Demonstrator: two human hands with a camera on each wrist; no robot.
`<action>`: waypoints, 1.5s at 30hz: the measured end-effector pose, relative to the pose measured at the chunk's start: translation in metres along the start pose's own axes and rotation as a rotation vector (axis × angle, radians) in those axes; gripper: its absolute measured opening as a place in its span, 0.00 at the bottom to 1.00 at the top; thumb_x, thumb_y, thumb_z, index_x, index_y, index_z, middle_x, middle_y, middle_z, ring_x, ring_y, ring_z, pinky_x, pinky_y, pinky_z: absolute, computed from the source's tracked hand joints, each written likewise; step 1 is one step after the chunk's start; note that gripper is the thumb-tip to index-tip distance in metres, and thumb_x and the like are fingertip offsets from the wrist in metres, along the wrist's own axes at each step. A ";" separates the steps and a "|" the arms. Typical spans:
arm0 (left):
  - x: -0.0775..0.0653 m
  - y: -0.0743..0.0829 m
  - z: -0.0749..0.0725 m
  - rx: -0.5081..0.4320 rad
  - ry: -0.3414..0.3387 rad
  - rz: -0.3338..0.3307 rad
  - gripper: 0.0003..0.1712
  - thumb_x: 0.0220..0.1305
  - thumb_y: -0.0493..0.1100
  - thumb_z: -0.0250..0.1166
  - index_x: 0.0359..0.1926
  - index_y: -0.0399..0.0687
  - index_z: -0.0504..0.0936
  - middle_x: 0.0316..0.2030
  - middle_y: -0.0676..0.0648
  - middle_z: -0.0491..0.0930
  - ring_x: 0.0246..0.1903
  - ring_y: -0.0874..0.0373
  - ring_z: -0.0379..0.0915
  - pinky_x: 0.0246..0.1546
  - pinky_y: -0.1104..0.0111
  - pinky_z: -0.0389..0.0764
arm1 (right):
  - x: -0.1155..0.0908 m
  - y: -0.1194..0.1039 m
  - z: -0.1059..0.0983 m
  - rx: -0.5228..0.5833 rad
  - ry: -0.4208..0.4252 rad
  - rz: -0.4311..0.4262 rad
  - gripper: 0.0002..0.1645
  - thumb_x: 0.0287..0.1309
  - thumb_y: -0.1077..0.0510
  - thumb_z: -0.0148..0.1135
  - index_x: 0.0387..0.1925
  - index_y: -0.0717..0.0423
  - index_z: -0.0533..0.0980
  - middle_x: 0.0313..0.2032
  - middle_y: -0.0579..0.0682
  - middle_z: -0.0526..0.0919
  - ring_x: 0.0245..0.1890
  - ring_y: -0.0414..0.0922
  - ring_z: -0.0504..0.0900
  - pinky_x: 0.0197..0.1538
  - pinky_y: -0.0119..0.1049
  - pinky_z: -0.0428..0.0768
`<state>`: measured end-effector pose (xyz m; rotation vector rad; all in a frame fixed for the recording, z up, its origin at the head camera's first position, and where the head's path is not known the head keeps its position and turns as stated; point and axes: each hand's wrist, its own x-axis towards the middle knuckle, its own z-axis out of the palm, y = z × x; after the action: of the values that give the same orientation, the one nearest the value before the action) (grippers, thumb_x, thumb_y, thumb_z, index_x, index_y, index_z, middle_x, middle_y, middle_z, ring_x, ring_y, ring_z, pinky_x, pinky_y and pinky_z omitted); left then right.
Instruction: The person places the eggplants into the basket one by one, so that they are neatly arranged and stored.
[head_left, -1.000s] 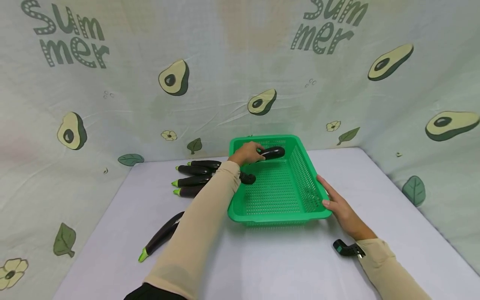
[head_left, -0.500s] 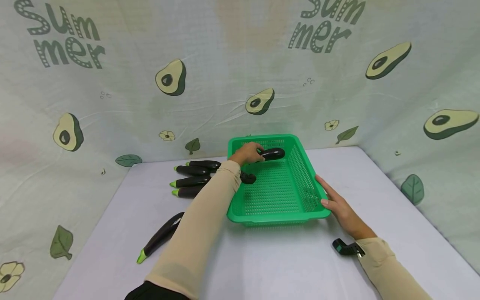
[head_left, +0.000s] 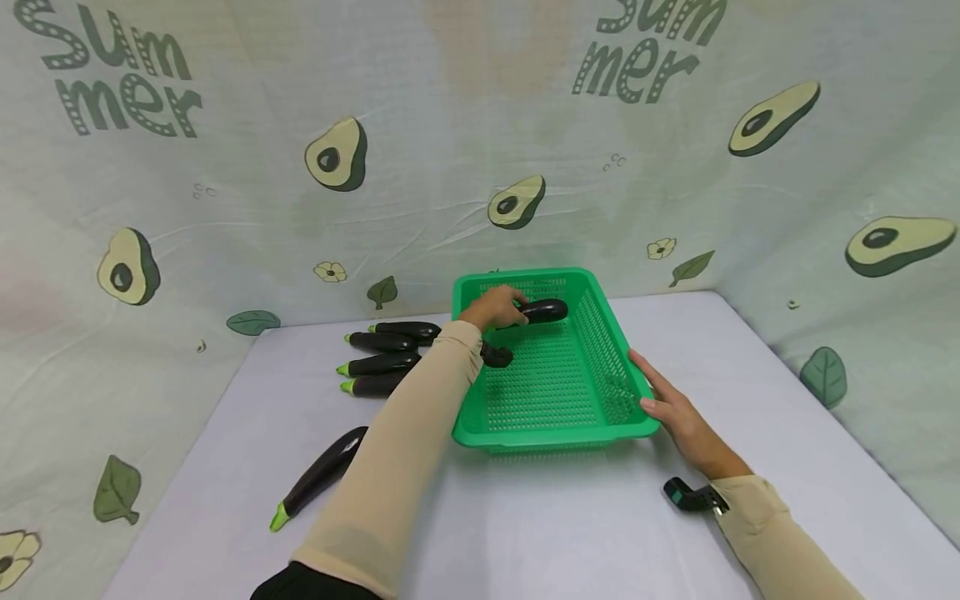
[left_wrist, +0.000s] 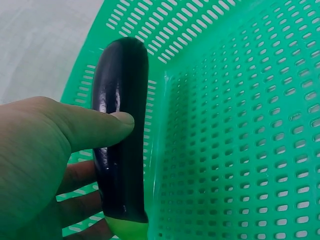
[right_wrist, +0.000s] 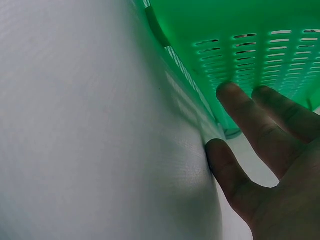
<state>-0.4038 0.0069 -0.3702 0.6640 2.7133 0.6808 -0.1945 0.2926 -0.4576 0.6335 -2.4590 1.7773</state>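
My left hand (head_left: pixel 493 308) reaches inside the green basket (head_left: pixel 555 437) near its back left corner. It grips a dark purple eggplant (head_left: pixel 546 311). In the left wrist view, the thumb lies across that eggplant (left_wrist: pixel 122 165), fingers are behind it, and its green stem end points down by the basket wall. My right hand (head_left: pixel 686 421) is at the basket's right side, thumb over the rim. In the right wrist view, straight, spread fingers (right_wrist: pixel 255 125) reach along the outer wall, the lowest fingertip down at the white tabletop.
Several eggplants (head_left: pixel 378 364) lie side by side left of the basket, partly hidden by the left sleeve. Another eggplant (head_left: pixel 318 475) lies nearer the front left. A printed cloth (head_left: pixel 420 167) hangs behind the white table (head_left: pixel 540 525).
The head view has shifted slightly, so the surroundings drift a little to the left. Both hands, the held eggplant and the basket keep nearly the same positions relative to each other.
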 end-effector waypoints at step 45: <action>0.008 0.002 0.004 0.094 -0.066 -0.034 0.27 0.73 0.40 0.55 0.71 0.49 0.71 0.69 0.42 0.67 0.54 0.50 0.70 0.43 0.60 0.70 | 0.001 -0.001 -0.001 -0.013 0.011 0.014 0.38 0.75 0.59 0.43 0.80 0.39 0.48 0.79 0.48 0.43 0.76 0.41 0.42 0.63 0.19 0.51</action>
<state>-0.4083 0.0141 -0.3737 0.6482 2.7027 0.5163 -0.1952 0.2924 -0.4561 0.6056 -2.4714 1.7637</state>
